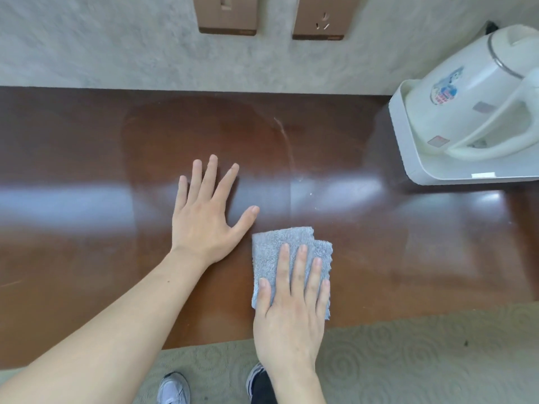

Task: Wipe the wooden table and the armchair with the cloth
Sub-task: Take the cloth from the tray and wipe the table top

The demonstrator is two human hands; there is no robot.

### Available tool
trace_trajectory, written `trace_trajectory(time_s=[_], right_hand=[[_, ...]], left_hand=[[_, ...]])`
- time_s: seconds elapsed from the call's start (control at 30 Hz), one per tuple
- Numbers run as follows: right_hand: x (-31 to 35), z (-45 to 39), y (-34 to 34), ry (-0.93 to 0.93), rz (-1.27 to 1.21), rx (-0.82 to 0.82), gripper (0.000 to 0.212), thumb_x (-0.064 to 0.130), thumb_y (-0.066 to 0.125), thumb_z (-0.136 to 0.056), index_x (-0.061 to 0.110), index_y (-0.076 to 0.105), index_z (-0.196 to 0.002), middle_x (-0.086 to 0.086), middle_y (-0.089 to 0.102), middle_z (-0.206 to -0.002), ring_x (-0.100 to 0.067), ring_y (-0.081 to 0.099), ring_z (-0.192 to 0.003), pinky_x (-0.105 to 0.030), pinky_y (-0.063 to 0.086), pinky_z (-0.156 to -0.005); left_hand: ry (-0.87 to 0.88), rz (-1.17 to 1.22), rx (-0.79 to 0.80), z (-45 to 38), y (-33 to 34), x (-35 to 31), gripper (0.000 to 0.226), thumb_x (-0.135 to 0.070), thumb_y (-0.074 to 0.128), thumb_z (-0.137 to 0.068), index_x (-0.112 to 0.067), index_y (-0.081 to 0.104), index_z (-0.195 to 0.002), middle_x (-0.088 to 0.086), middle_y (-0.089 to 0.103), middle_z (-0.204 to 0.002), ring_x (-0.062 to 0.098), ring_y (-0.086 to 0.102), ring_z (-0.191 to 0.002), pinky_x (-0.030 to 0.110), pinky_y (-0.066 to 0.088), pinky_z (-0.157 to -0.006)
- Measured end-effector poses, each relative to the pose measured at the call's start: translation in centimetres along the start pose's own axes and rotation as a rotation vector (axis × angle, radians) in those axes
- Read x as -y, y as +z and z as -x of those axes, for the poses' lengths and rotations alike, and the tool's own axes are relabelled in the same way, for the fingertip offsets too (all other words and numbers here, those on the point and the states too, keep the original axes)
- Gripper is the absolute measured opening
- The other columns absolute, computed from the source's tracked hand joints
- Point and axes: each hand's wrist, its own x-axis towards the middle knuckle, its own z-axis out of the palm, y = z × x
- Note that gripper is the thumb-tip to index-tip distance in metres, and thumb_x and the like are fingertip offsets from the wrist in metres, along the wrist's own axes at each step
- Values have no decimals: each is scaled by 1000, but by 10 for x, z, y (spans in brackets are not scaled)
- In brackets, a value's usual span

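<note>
On the glossy wooden bench, your left hand lies flat, fingers spread; your right hand presses the folded cloth with straight fingers.

Grey mottled wall behind, two bronze sockets set in it. Pale swirl-patterned carpet below, daylight glaring.

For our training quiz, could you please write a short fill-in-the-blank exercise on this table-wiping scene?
1. The right hand presses flat on a grey ____.
2. The left hand rests with fingers spread on the bare wooden ____.
3. The white kettle stands in a white ____.

Missing words: cloth; table; tray.
</note>
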Motion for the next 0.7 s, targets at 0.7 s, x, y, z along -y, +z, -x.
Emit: trace_trajectory(time_s=[0.7], right_hand=[[-8,-264,-59,-114,15,38,64,56,14,-102,33,-7,-158,-2,-19,-167,-29,-22,-151,-53,-15,-120]], left_hand=[[-39,-288,94,-19,22,-16,91,-84,19,-86,-31,20,-160,9,14,-168,33,6,-155,61,14,-120]])
